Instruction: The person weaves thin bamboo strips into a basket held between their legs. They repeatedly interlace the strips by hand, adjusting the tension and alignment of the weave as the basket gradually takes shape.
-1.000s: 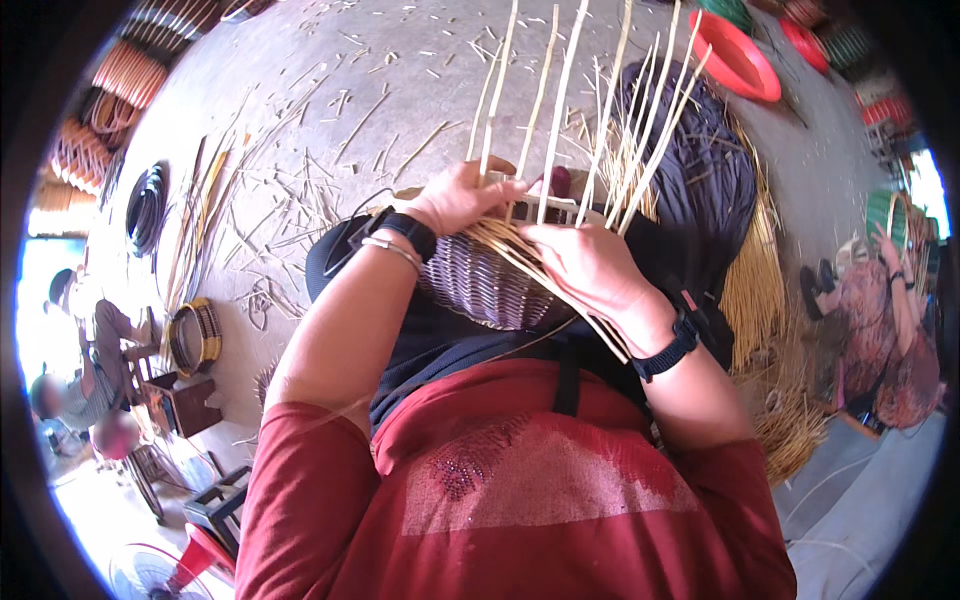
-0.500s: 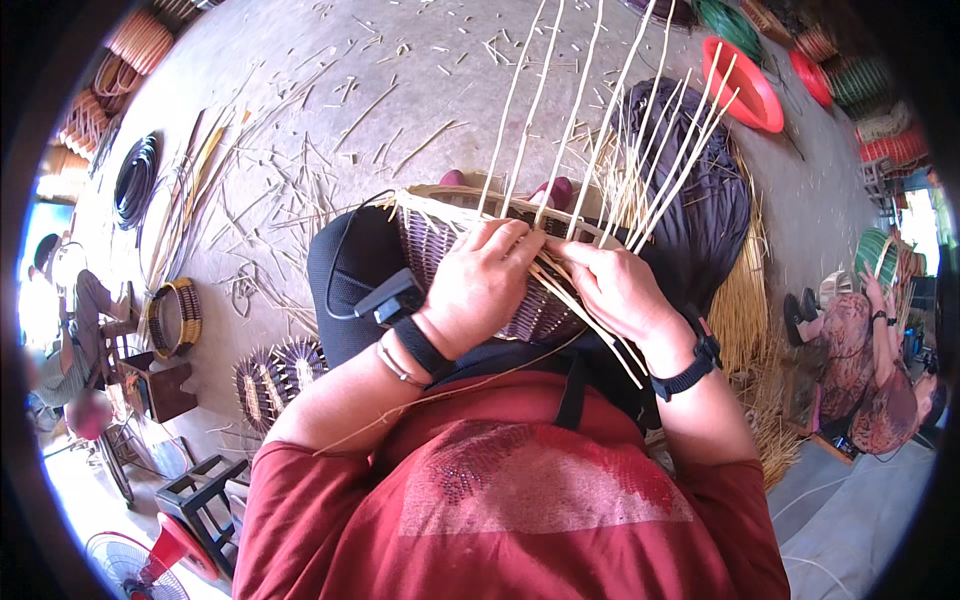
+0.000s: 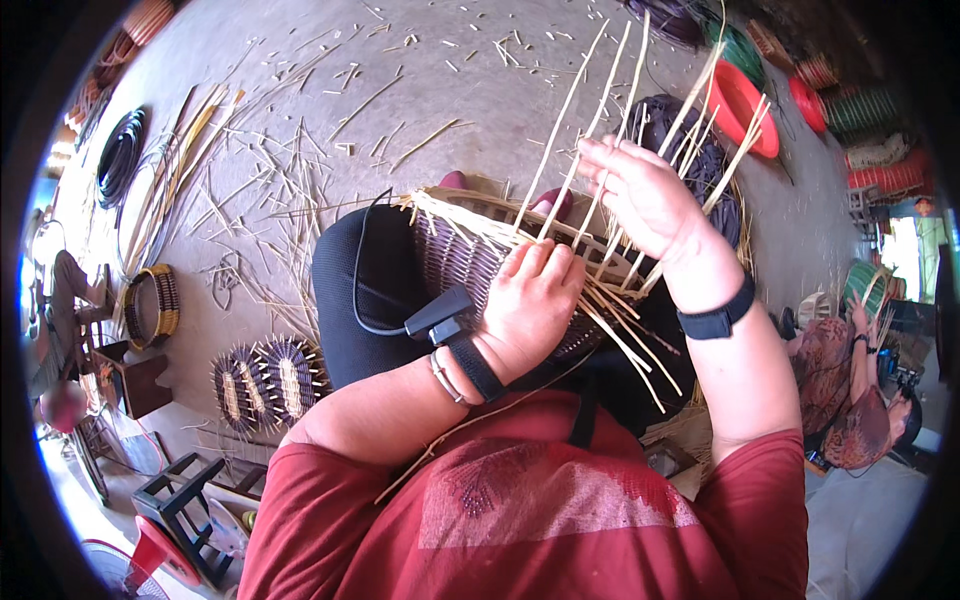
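A half-woven basket (image 3: 455, 258) with dark brown sides and a pale strip rim rests tilted across my lap. My left hand (image 3: 535, 300) is closed over its near rim, fingertips curled onto the pale strips. Long pale stakes (image 3: 553, 140) rise from the rim and lean away to the upper right. Above the basket's right side, my right hand (image 3: 645, 195) is raised among these stakes, its fingers stretched out, apart from the rim. Cut ends of pale strips (image 3: 635, 345) poke out toward me beside my left hand. Part of the rim is hidden under my left fingers.
Cane scraps (image 3: 260, 185) litter the floor ahead. Two oval woven bases (image 3: 290, 380) and a round woven ring (image 3: 150, 305) lie at left. A red basin (image 3: 742, 105) stands far right, near dark cloth (image 3: 665, 120). Another person (image 3: 840, 390) sits at right with a green basket.
My right hand has lifted off the rim, up among the stakes, and its fingers have straightened. My left hand has shifted right and nearer along the rim. The stakes lean further right.
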A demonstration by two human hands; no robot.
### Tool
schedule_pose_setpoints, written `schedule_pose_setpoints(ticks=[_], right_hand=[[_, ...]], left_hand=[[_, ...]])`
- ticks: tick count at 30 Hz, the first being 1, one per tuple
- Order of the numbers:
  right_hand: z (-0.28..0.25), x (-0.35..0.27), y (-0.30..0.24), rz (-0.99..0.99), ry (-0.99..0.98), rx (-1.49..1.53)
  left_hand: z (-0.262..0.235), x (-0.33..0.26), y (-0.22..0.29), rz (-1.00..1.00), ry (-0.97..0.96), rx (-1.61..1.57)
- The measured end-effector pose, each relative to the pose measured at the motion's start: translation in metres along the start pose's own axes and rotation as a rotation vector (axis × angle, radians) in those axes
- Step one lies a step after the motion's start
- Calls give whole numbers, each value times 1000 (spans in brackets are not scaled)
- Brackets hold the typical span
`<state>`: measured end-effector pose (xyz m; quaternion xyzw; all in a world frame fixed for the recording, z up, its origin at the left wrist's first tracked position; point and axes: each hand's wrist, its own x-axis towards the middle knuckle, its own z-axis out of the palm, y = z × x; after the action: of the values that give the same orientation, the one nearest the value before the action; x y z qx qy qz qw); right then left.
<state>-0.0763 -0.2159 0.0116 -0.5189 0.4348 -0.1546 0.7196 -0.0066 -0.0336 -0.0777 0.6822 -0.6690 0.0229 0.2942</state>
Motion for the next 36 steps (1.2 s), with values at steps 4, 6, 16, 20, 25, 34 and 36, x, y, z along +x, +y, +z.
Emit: schedule_pose_setpoints(ticks=[4, 6, 16, 20, 25, 34, 36], right_hand=[[10, 28, -2, -72, -410, 29], [23, 35, -5, -276, -580, -495], [-7, -33, -66, -873, -293, -1993], [-32, -71, -20, -836, -75, -1930], [-44, -114, 58, -565, 62, -1627], [-50, -104, 57, -887, 201, -1574], [-50, -92, 37, -969, 217, -1658]], left_hand=[[-2, -3, -7, 16, 39, -79], [-2, -3, -9, 14, 23, -72], [1, -4, -10, 40, 27, -59], [1, -3, -8, 43, 42, -65], [3, -5, -7, 22, 86, -52], [0, -3, -5, 44, 103, -40], [-1, -3, -3, 47, 108, -61]])
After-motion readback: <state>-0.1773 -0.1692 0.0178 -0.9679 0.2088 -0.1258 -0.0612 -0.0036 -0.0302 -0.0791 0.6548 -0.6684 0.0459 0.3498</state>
